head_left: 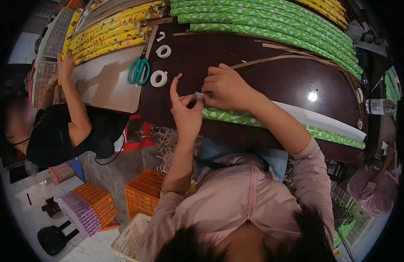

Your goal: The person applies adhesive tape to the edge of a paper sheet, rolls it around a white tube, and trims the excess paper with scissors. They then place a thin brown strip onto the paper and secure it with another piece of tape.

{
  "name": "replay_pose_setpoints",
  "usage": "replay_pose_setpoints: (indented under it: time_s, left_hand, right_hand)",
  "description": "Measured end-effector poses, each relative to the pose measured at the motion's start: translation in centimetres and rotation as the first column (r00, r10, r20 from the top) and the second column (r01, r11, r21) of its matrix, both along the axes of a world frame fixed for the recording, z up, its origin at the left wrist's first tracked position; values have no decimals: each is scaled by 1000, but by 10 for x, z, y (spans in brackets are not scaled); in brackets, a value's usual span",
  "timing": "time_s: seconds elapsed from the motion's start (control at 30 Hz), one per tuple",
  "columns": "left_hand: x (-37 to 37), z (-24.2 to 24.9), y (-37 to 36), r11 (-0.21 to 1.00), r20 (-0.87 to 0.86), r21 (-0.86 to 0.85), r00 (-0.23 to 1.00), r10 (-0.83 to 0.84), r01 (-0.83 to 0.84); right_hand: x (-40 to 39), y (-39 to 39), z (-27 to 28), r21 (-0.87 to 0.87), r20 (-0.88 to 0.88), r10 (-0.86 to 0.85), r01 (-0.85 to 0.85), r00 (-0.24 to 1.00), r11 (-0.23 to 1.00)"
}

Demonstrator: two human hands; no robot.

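Note:
A long roll of green patterned paper (328,134) lies along the near edge of the dark table (272,65), with its white inner side showing. My left hand (185,111) pinches the roll's left end, index finger raised. My right hand (226,87) presses down on the same end, fingers curled over a small piece of white tape. Two white tape rolls (159,78) and teal-handled scissors (138,70) lie just left of my hands.
Stacks of green rolls (272,22) and yellow rolls (110,30) fill the far side. A person in black (66,131) reaches toward the yellow rolls at left. Orange crates (143,192) stand on the floor. A water bottle (381,106) is at right.

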State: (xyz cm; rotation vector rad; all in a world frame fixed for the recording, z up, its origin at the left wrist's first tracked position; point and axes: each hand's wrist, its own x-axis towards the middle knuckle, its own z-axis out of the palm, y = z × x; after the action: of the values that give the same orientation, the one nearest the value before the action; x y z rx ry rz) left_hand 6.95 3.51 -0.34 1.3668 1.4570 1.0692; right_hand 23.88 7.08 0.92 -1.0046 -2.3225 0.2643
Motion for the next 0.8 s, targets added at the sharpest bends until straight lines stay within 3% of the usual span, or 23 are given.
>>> replay_pose_setpoints:
  time_s: [0.6, 0.8]
  left_hand:
    - [0, -3, -1, 1000, 42, 13, 999, -2, 1]
    - [1, -3, -2, 999, -54, 50, 999, -4, 7]
  right_hand:
    - [-2, 0, -3, -5, -15, -2, 2, 1000, 1000]
    - [-4, -2, -3, 55, 46, 6, -8, 999, 998]
